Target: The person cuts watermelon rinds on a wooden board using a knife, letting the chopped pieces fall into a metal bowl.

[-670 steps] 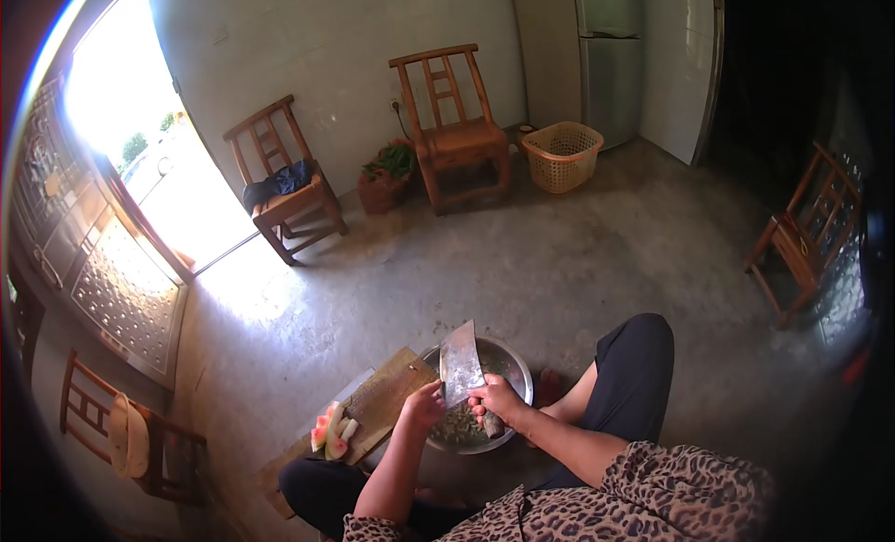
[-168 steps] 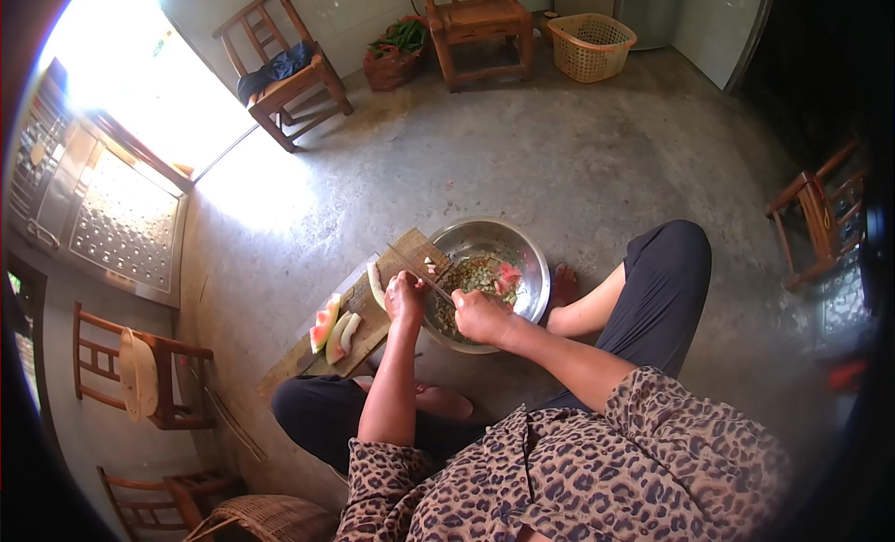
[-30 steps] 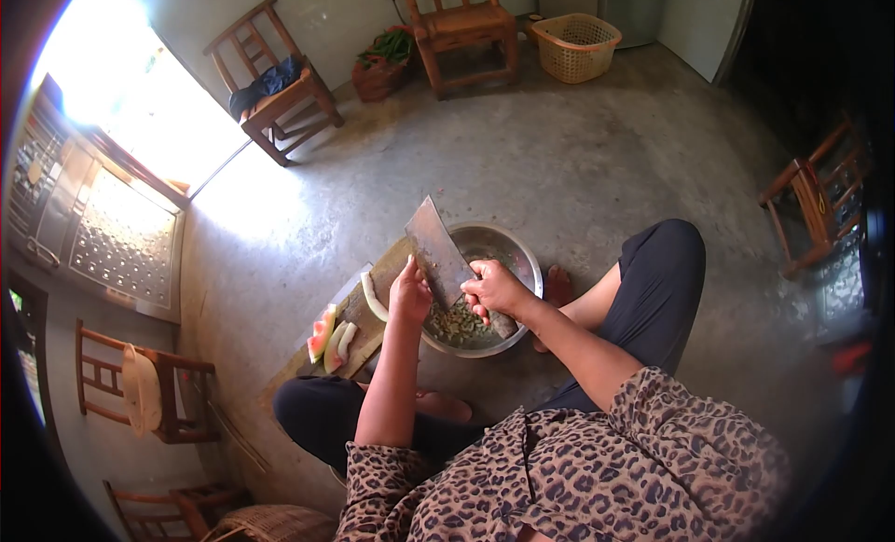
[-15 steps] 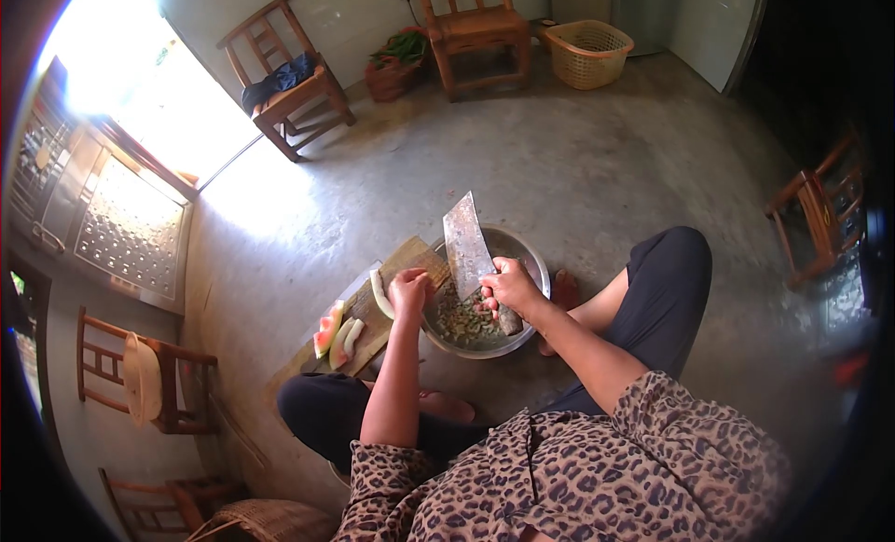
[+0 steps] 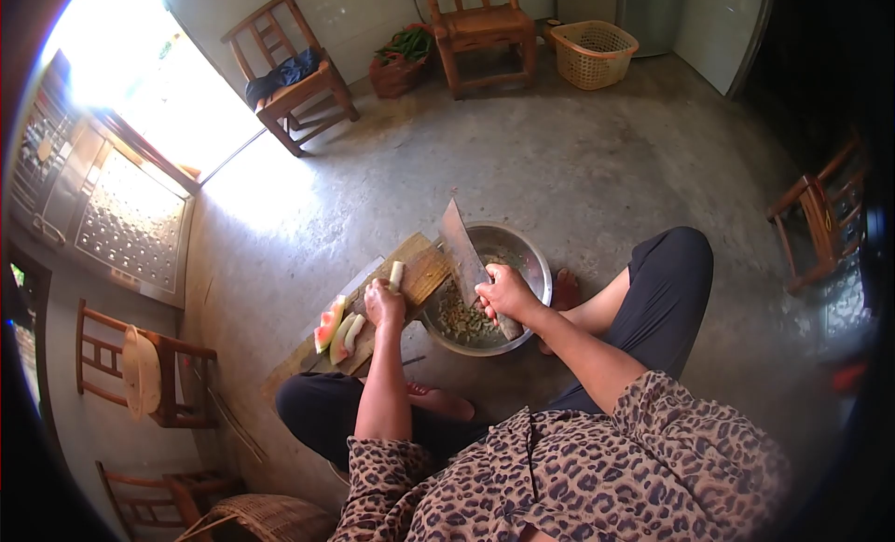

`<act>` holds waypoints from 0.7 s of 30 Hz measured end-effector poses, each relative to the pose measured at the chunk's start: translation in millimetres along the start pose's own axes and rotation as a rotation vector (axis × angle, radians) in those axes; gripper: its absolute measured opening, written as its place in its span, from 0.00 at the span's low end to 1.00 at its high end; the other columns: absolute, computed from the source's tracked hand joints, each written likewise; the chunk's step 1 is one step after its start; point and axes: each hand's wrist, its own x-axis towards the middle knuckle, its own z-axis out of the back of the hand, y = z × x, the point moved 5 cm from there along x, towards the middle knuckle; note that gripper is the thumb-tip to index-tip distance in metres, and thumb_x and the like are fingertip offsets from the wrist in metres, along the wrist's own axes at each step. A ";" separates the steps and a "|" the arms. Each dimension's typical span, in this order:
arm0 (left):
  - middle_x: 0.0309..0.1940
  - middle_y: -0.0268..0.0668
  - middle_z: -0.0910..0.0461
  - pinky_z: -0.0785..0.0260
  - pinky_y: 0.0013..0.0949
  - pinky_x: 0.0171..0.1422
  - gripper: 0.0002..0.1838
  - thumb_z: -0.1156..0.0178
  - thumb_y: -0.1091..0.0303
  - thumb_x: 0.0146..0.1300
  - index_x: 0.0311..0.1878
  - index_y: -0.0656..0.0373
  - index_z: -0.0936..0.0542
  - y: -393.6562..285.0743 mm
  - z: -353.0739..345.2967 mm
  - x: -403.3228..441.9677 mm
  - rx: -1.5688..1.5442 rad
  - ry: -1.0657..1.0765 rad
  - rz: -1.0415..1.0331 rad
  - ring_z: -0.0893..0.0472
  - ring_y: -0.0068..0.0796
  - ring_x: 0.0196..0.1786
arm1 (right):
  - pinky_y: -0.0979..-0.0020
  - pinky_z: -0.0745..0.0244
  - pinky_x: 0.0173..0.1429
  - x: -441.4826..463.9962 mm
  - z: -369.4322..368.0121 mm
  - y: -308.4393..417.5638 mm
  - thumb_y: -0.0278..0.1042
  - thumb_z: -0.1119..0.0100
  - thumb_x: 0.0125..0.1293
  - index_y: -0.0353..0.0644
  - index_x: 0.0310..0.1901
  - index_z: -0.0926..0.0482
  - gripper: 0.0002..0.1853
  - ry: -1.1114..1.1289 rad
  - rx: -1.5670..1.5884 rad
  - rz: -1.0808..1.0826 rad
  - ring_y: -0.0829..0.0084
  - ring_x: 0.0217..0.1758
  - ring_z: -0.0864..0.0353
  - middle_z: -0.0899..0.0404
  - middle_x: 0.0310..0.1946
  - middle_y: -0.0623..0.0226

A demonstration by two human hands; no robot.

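Observation:
My left hand (image 5: pixel 385 304) is closed around a pale piece of watermelon rind (image 5: pixel 396 276), whose end sticks out past my fingers over the wooden cutting board (image 5: pixel 426 267). In my right hand (image 5: pixel 508 292) is the handle of a cleaver (image 5: pixel 461 248); its broad, stained blade points up and away, above the left side of the metal basin (image 5: pixel 538 267). Chopped pieces (image 5: pixel 457 320) lie in the basin. Beyond my left wrist, more rind (image 5: pixel 347 339) and a wedge with red flesh (image 5: pixel 328 325) rest on the board.
My bent legs (image 5: pixel 653 300) flank the basin and board. Wooden chairs (image 5: pixel 294 85) stand around the concrete floor (image 5: pixel 373 169). A plastic basket (image 5: pixel 597 62) and a red bag of greens (image 5: pixel 401 67) sit by the far wall. A wicker basket (image 5: pixel 270 519) is at lower left.
My left hand has moved left and down along the board and now grips the rind that lay there. The cleaver has turned more edge-on and shifted slightly left.

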 end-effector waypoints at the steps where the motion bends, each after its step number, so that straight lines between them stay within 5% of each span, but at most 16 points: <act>1: 0.42 0.41 0.25 0.34 0.39 0.53 0.12 0.42 0.72 0.49 0.39 0.55 0.24 -6.6 -1.0 -3.4 0.016 0.017 -0.037 0.28 0.42 0.50 | 0.68 0.29 0.16 -1.0 -1.3 1.6 0.27 0.52 0.56 0.35 0.27 0.34 0.05 0.010 -0.025 0.019 0.73 0.12 0.26 0.26 0.18 0.59; 8: 0.42 0.38 0.26 0.33 0.40 0.53 0.15 0.36 0.66 0.48 0.42 0.44 0.22 -38.0 -1.1 -19.7 0.098 0.162 -0.234 0.28 0.41 0.49 | 0.53 0.29 0.37 -1.5 -13.8 -1.9 0.32 0.52 0.53 0.34 0.30 0.29 0.09 -0.097 -0.644 0.288 0.44 0.32 0.24 0.25 0.24 0.43; 11: 0.42 0.39 0.26 0.33 0.40 0.52 0.14 0.38 0.68 0.49 0.41 0.44 0.22 -42.5 -2.3 -22.9 0.103 0.198 -0.277 0.28 0.42 0.49 | 0.52 0.29 0.37 -3.6 -18.8 -0.1 0.32 0.53 0.53 0.33 0.29 0.30 0.09 -0.058 -0.568 0.283 0.44 0.32 0.24 0.26 0.24 0.42; 14: 0.41 0.40 0.26 0.32 0.40 0.51 0.13 0.39 0.69 0.50 0.41 0.45 0.22 -46.1 -7.4 -25.9 0.072 0.179 -0.354 0.28 0.43 0.49 | 0.61 0.28 0.24 -3.2 -18.9 -1.9 0.30 0.53 0.56 0.34 0.26 0.33 0.07 -0.169 -0.593 0.510 0.61 0.14 0.24 0.28 0.12 0.53; 21: 0.41 0.41 0.26 0.32 0.41 0.50 0.12 0.40 0.66 0.52 0.42 0.46 0.22 -51.3 -6.3 -29.5 0.099 0.140 -0.379 0.28 0.43 0.49 | 0.54 0.29 0.31 -2.3 -15.1 -2.5 0.30 0.51 0.54 0.35 0.27 0.32 0.06 -0.208 -0.726 0.495 0.48 0.25 0.23 0.27 0.17 0.47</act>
